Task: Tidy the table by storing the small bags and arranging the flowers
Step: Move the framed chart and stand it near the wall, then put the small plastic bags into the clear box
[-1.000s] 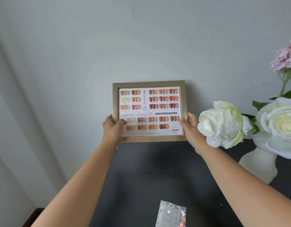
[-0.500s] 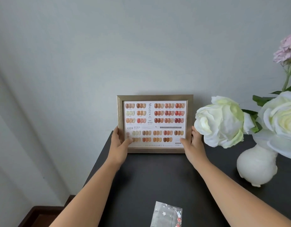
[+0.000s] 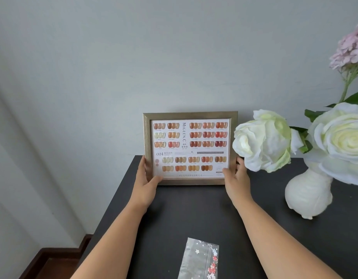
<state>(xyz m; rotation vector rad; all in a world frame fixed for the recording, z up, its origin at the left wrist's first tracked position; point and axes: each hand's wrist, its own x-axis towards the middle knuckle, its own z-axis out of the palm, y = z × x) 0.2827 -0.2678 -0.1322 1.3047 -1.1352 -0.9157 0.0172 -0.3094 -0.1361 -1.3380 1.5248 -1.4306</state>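
While hands (image 3: 147, 183) grip frame (image 3: 189, 148), bag (image 3: 200, 258) nearer, btwn arms

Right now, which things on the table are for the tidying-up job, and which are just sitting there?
For the job:
- small clear bag with printed blossoms, lying flat at the near edge
- white roses and pink flower
- white vase holding them

Just there:
- picture frame with nail colour chart, held upright by left hand and right hand
- dark table
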